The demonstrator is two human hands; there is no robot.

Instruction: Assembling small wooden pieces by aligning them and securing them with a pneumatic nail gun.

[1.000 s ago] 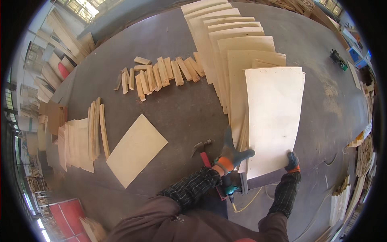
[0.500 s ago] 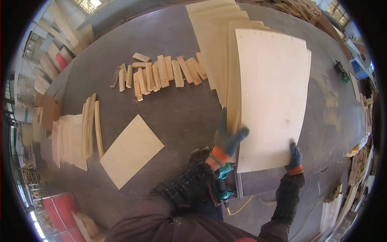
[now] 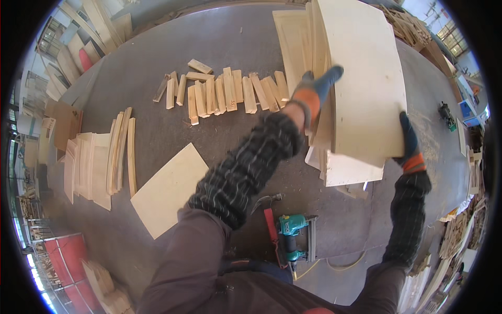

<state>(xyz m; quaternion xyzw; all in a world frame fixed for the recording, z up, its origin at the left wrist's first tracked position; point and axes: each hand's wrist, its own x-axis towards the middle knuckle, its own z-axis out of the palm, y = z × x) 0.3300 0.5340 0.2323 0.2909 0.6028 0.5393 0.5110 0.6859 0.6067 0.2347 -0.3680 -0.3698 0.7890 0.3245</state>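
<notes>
Both my hands wear dark blue work gloves with orange cuffs. They hold a large pale plywood panel (image 3: 368, 78) at the far right of the table, over a pile of similar sheets. My left hand (image 3: 319, 90) is closed on the panel's left edge, its thumb on top and its other fingers partly hidden. On the right edge, by the near corner, my right hand (image 3: 409, 138) is closed, its fingers partly out of sight beneath. Staggered plywood sheets (image 3: 293, 47) show beyond my left hand. Another white panel (image 3: 353, 170) lies below the held one.
A green nail gun (image 3: 294, 225) with a yellow hose and a hammer (image 3: 269, 201) lie near my body. Several short wood blocks (image 3: 230, 89) form a row farther off. A loose plywood sheet (image 3: 170, 191), long strips (image 3: 119, 152) and stacked thin boards (image 3: 91, 167) are on the left.
The panel and both hands have moved away from me and slightly right. The nail gun, hammer and the white panel underneath have come into fuller view.
</notes>
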